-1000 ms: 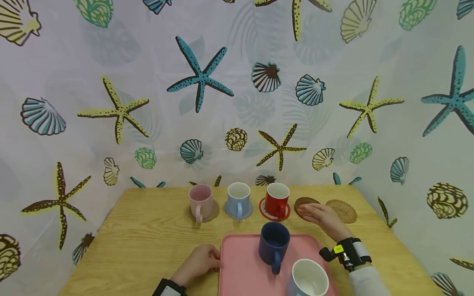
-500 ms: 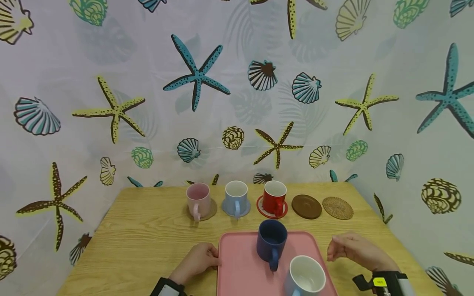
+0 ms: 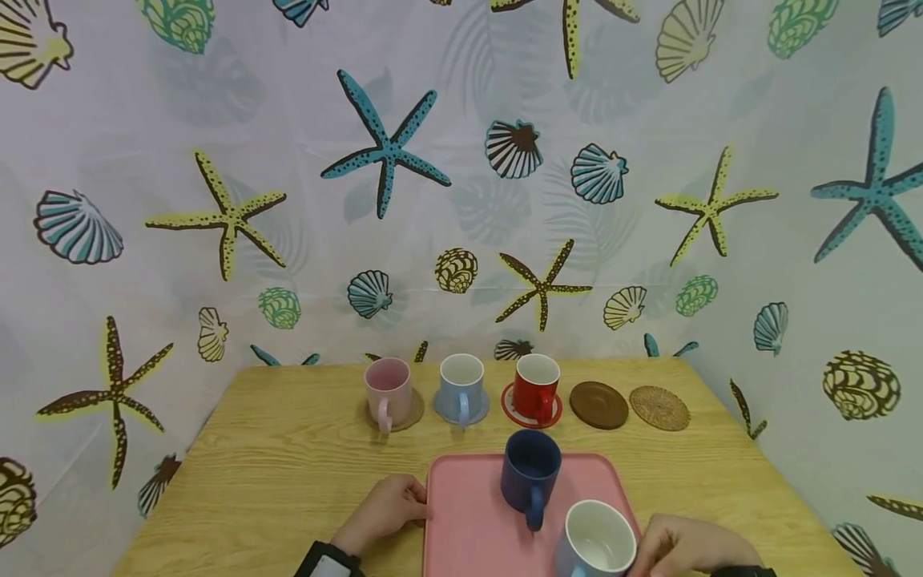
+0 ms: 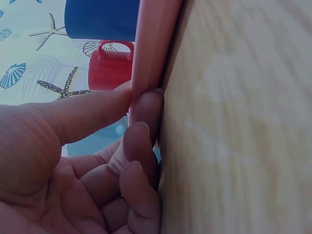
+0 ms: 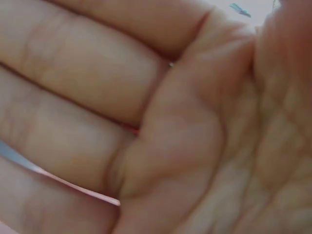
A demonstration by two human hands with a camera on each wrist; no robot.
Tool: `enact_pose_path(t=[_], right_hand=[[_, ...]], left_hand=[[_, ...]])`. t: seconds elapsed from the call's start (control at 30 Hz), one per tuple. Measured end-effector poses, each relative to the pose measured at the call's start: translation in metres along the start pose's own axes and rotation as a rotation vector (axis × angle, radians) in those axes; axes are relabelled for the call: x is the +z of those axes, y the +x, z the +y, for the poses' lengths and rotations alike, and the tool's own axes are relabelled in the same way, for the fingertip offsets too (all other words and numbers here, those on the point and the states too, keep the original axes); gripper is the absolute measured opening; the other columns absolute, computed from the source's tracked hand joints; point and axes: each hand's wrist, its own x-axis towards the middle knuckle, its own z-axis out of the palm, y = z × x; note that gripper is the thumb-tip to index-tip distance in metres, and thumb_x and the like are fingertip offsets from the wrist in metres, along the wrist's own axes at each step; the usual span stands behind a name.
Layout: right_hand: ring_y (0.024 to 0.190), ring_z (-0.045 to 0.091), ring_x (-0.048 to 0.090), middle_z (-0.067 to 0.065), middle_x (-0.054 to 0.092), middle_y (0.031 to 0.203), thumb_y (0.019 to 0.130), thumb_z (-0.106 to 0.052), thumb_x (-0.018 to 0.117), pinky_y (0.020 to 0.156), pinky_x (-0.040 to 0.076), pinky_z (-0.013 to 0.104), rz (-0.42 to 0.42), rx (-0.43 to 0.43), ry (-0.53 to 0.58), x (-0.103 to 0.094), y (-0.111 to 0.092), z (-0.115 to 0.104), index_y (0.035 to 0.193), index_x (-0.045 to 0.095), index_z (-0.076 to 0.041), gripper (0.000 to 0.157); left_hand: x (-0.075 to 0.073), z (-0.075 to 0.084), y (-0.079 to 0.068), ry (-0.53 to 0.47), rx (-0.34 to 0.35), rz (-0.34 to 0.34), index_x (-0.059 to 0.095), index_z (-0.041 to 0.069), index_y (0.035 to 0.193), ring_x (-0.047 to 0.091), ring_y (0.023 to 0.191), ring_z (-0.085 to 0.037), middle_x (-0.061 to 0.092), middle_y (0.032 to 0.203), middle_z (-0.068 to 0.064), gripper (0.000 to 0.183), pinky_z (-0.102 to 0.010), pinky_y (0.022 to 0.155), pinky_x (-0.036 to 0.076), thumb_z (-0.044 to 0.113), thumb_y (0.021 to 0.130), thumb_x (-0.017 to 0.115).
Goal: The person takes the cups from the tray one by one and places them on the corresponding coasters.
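Note:
A pink tray [image 3: 469, 513] lies on the wooden table, carrying a dark blue mug [image 3: 522, 481] and, nearer, a light blue mug [image 3: 577, 553] with a white inside. My left hand [image 3: 385, 509] pinches the tray's left rim; in the left wrist view the thumb [image 4: 97, 109] is on the upper side and the bent fingers [image 4: 139, 141] tuck under the edge. At the tray's right edge, beside the light blue mug, is my right hand [image 3: 692, 545], its fingers bent down. Its palm [image 5: 195, 141] fills the right wrist view, and the fingertips are hidden.
Along the back stand a pink mug [image 3: 388, 389], a pale blue mug [image 3: 460, 385] and a red mug [image 3: 534, 389], each on a coaster. To their right lie a brown coaster [image 3: 598, 405] and a woven coaster [image 3: 659, 408]. A patterned curtain [image 3: 404, 240] hangs behind the table.
My right hand has drawn back from over the brown coaster, swung right and towards me, then come in to the tray's right edge. My left hand, the tray and the mugs keep their places.

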Motion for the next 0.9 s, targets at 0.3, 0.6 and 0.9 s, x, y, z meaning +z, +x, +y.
enact_pose_path(t=[0.3,0.6,0.9], right_hand=[[0.112,0.013,0.064,0.009,0.066,0.125,0.101,-0.002,0.042,0.095,0.051,0.027,0.092,0.121,0.301,0.013,-0.007,0.016,0.131,0.052,0.012,0.034],[0.138,0.023,0.045,0.010,0.046,0.149,0.105,-0.013,0.039,0.111,0.039,0.033,0.046,0.161,0.242,0.004,-0.004,0.013,0.146,0.037,0.002,0.044],[0.117,0.009,0.055,-0.001,0.062,0.130,0.101,-0.007,0.047,0.103,0.044,0.025,0.003,0.193,0.182,0.021,0.026,0.022,0.135,0.048,0.009,0.038]], left_hand=[[0.000,0.002,0.000,0.005,0.029,0.006,0.064,-0.002,0.088,0.058,0.064,-0.010,0.065,0.072,-0.002,0.015,-0.024,0.056,0.045,0.008,0.082,0.073],[-0.003,0.007,-0.003,0.027,0.018,0.010,0.064,-0.002,0.089,0.056,0.064,-0.010,0.064,0.071,-0.001,0.014,-0.023,0.056,0.044,0.008,0.083,0.072],[0.000,0.005,-0.003,0.018,0.016,0.006,0.064,-0.002,0.088,0.055,0.063,-0.010,0.063,0.070,-0.001,0.014,-0.024,0.056,0.043,0.008,0.083,0.072]])
